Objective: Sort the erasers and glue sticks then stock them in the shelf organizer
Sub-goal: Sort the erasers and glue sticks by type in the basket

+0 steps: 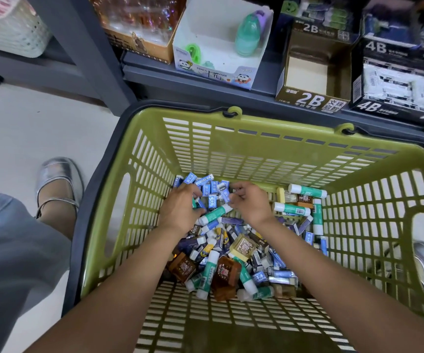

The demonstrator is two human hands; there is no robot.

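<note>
Both hands deep in a green basket of mixed erasers and glue sticks, below a stationery shelf.

The left hand (180, 207) has its fingers curled around a few small blue-wrapped erasers (200, 202) at the far end of the green plastic basket (231, 146); the right hand (250, 200) pinches another blue eraser (223, 191) just beside it. A green-and-white glue stick (214, 214) lies between the two wrists. More glue sticks (291, 208) lie to the right of the right hand, and the pile (231, 256) of blue, dark and brown-wrapped erasers with more glue sticks fills the basket floor under the forearms. On the shelf (155, 72) beyond stand an open 2B box (313, 98), a 4B box (394, 80) and a pencil sharpener box (218, 72). A silver shoe (59, 182) rests on the floor to the left of the basket.
</note>
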